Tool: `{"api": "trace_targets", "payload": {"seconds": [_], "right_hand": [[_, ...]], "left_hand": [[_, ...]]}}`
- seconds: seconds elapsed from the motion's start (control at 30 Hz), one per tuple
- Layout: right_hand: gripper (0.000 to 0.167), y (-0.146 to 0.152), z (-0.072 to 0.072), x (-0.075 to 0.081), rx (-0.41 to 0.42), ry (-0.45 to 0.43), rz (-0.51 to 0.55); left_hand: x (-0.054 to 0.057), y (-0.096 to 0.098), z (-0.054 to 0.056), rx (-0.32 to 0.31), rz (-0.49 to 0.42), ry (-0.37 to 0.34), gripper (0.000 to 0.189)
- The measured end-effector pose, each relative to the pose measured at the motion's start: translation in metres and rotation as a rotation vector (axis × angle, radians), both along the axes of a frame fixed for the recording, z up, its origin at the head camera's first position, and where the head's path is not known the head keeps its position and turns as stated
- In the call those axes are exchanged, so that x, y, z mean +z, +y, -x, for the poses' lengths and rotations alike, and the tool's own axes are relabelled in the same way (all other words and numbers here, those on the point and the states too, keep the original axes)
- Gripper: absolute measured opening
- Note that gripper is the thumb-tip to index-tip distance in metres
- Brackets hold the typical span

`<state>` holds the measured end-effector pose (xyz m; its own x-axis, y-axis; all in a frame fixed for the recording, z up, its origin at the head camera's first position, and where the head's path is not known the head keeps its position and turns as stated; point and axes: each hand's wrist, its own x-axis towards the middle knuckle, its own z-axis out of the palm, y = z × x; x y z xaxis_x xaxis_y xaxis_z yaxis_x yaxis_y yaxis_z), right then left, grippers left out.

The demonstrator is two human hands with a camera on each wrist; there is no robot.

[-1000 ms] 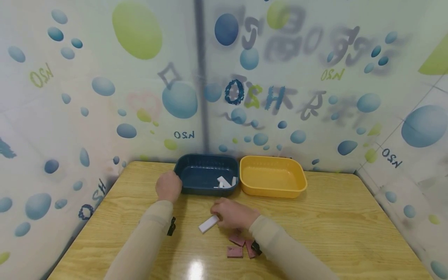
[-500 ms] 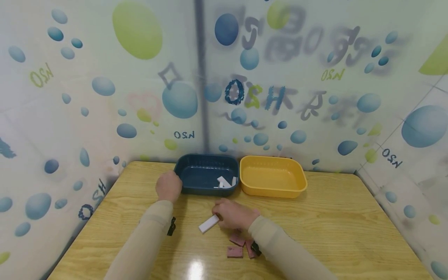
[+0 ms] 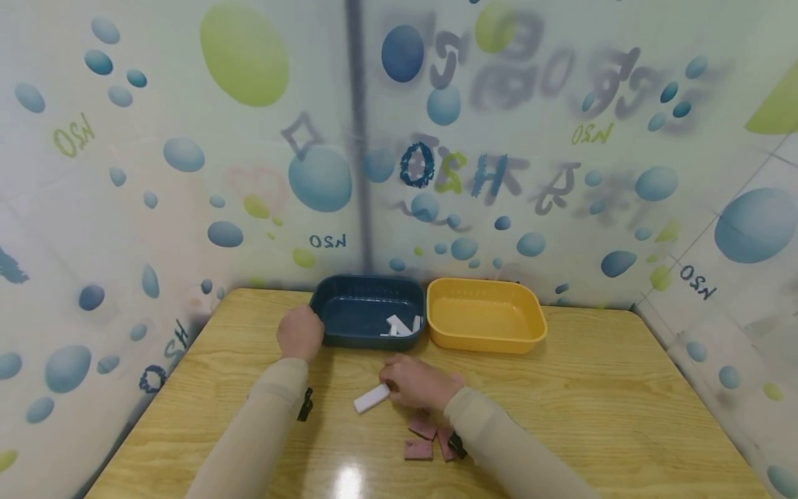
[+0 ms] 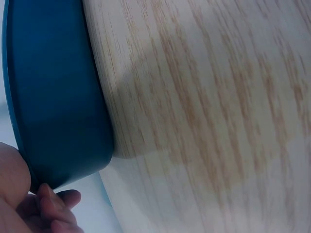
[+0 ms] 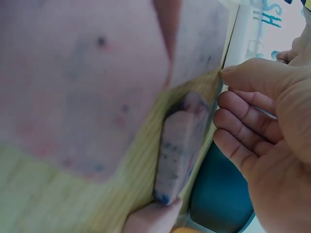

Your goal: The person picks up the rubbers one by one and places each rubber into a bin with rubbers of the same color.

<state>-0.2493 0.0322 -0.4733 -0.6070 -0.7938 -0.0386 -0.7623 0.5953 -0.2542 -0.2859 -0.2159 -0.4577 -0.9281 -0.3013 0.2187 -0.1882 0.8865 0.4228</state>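
Observation:
My left hand (image 3: pixel 300 333) grips the left end of a dark blue plastic basket (image 3: pixel 368 341), thumb and curled fingers around its rim in the left wrist view. Several white pieces (image 3: pixel 400 324) lie in that basket's right front corner. In front of it, my right hand (image 3: pixel 416 381) pinches one end of a flat white rectangular block (image 3: pixel 370 400) between thumb and forefinger, close over the table. The block's other end points left toward me. Several pink rectangular pieces (image 3: pixel 418 450) lie below the right wrist, partly hidden by it; the right wrist view shows dark specks on one pink piece (image 5: pixel 177 145).
A yellow basket (image 3: pixel 486 344) stands against the blue one's right side, with nothing visible inside. Both sit at the back of the wooden table (image 3: pixel 592 402), close to a patterned wall (image 3: pixel 548 173). Side walls rise at left and right.
Both hands stay almost still. The right hand shifts very slightly, and the white block in it tips a little, showing more of its front edge.

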Motion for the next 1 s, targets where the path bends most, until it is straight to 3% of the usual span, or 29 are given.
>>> {"api": "trace_targets", "payload": {"seconds": [0.37, 0.7, 1.0], "right_hand": [[0.008, 0.008, 0.002, -0.001, 0.027, 0.101, 0.111], [0.017, 0.015, 0.007, 0.003, -0.057, 0.086, 0.136], [0.011, 0.026, 0.013, 0.01, -0.039, 0.149, 0.268]], "left_hand": [[0.001, 0.001, -0.001, 0.0, 0.021, 0.007, 0.034], [0.004, 0.003, -0.003, -0.002, 0.016, -0.009, 0.033], [0.005, 0.003, -0.003, -0.008, 0.028, -0.003, 0.033]]}}
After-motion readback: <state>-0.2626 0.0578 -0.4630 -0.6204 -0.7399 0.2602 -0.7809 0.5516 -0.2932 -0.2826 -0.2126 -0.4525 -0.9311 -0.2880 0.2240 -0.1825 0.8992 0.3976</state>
